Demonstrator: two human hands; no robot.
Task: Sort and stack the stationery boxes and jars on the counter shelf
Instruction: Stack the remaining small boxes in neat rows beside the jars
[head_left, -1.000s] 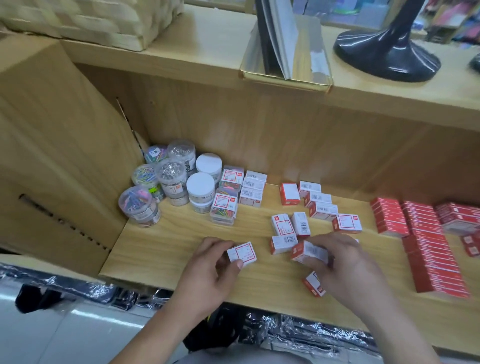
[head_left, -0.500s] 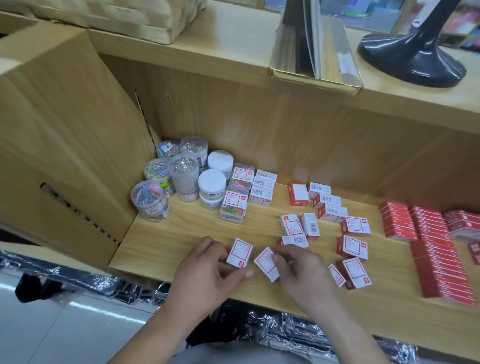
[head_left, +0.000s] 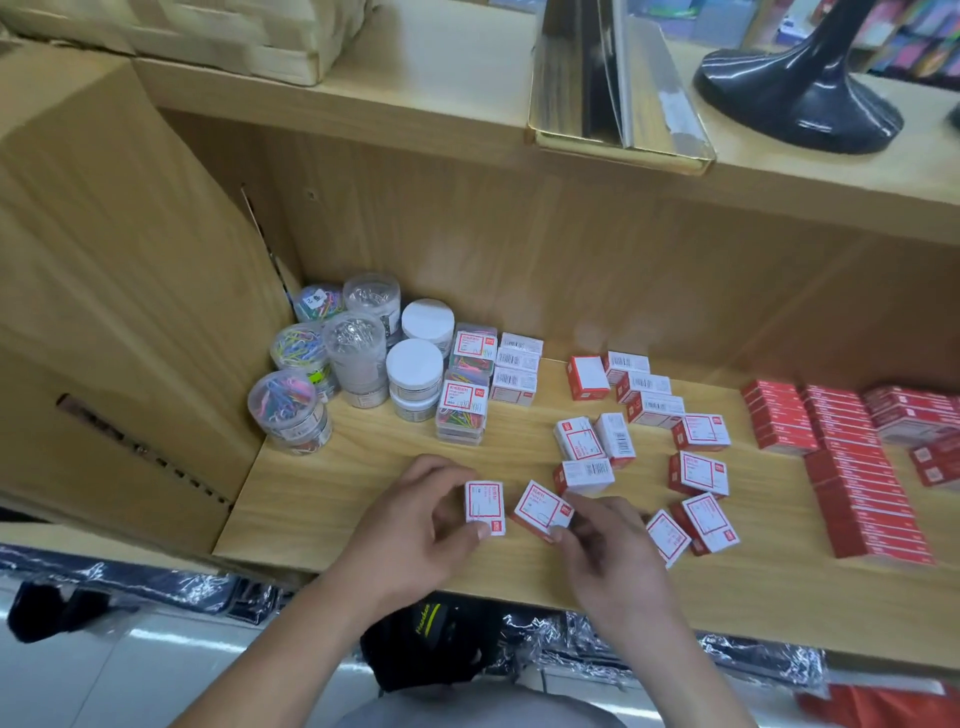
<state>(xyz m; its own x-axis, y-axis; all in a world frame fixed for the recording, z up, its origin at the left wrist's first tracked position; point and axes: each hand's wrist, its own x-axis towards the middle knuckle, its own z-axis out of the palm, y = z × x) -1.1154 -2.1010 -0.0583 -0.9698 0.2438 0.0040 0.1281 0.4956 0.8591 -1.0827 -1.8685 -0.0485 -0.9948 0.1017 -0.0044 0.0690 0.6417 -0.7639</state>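
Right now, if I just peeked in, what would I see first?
The left hand holds an upright box near the front of the shelf, and the right hand pinches a tilted box beside it. Jars of colourful clips crowd the back left corner; red box stacks line the right.

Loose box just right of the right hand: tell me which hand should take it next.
Right. The right hand, pinching one box, is right beside the loose box; the left hand, pinching another box, sits farther away.
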